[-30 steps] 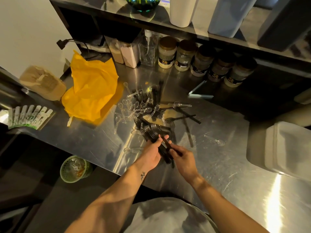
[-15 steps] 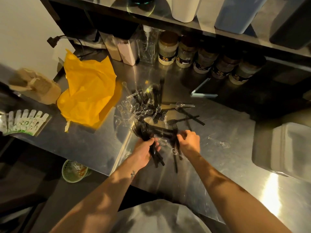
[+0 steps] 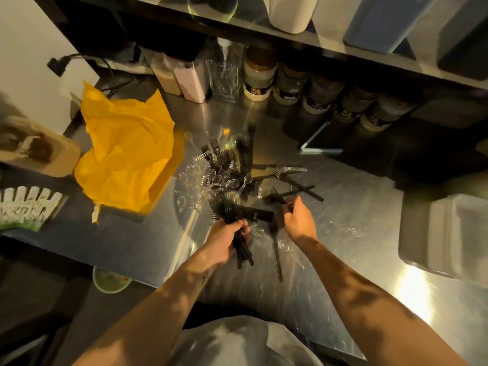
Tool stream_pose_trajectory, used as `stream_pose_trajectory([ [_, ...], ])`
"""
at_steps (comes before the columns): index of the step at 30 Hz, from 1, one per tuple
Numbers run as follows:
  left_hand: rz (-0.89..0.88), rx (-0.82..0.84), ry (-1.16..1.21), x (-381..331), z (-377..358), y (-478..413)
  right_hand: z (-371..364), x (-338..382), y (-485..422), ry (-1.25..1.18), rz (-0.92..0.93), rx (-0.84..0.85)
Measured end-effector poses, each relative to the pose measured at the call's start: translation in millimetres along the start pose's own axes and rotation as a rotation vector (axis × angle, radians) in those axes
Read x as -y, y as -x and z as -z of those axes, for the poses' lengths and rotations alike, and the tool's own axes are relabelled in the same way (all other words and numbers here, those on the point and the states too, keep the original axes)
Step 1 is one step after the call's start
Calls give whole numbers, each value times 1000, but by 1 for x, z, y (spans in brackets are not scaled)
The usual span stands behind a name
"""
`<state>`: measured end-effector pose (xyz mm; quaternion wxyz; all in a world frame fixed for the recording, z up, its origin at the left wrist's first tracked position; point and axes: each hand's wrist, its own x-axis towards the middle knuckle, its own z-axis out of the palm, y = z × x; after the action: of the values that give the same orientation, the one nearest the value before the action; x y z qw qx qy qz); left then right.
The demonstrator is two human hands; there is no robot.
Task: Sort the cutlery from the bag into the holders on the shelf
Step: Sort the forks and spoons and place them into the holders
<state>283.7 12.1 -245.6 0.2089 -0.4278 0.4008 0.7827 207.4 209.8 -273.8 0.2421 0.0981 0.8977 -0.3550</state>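
On the counter (image 3: 343,233), the left hand (image 3: 224,241) grips a fork bundle (image 3: 229,207), tines pointing away; the right hand (image 3: 298,217) pinches a loose fork (image 3: 274,198) just to its right.

The left hand (image 3: 224,243) grips a bundle of black plastic forks (image 3: 228,207) over the shiny steel counter (image 3: 364,204). The right hand (image 3: 299,220) pinches a single black fork (image 3: 274,198) beside scattered clear plastic spoons (image 3: 211,180).

a second ago the right hand (image 3: 298,220) was feeding the bundle of black forks (image 3: 231,207); it has since pulled away and reached right across the steel counter (image 3: 356,207), its fingers now closing on a loose black fork (image 3: 274,198) in the scattered pile.
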Motion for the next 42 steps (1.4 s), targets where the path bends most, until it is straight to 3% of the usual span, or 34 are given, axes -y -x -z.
stream_pose_trajectory([
  [5,-1,14,-29,-8,-10,-13,12,3,-28,387,325,45],
  [10,5,-47,-29,-8,-18,-20,12,5,-45,628,404,40],
  [18,26,-61,-127,-14,-22,-30,23,5,-49,522,504,-13],
  [26,85,8,-161,-21,-36,-34,38,14,-47,306,419,-171],
  [31,54,-23,-166,-17,-51,-29,54,17,-41,-112,312,-97],
  [36,0,-13,-161,-9,-64,-31,62,-26,-49,79,5,-229],
  [42,32,4,-133,1,-73,-35,74,-74,-46,152,-171,-303],
])
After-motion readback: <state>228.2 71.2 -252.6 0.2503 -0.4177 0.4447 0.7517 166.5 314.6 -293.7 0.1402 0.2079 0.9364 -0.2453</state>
